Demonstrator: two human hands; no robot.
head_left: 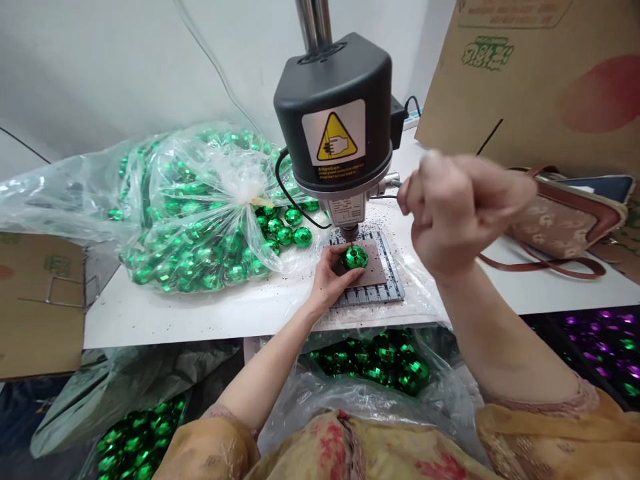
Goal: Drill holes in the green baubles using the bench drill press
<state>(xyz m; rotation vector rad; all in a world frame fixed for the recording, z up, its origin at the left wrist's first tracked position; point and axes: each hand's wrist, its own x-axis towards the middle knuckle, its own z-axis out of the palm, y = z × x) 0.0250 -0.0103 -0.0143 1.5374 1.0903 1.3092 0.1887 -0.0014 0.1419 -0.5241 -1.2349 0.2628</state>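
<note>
Below the near edge of a white surface, faceted green balls sat in clear plastic, apparently for easy reach. Above them, the left hand held one mirrored green ball from the side between thumb and fingers, seemingly to stop it rolling and keep its top exposed. It rested on a brown board over a slotted metal base, directly under the chuck of a bench drill press. The right hand was raised, fingers curled tight beside the press; whether they gripped a handle could not be told. Beyond, a knotted clear bag bulged with more balls, presumably tied against spilling.
</note>
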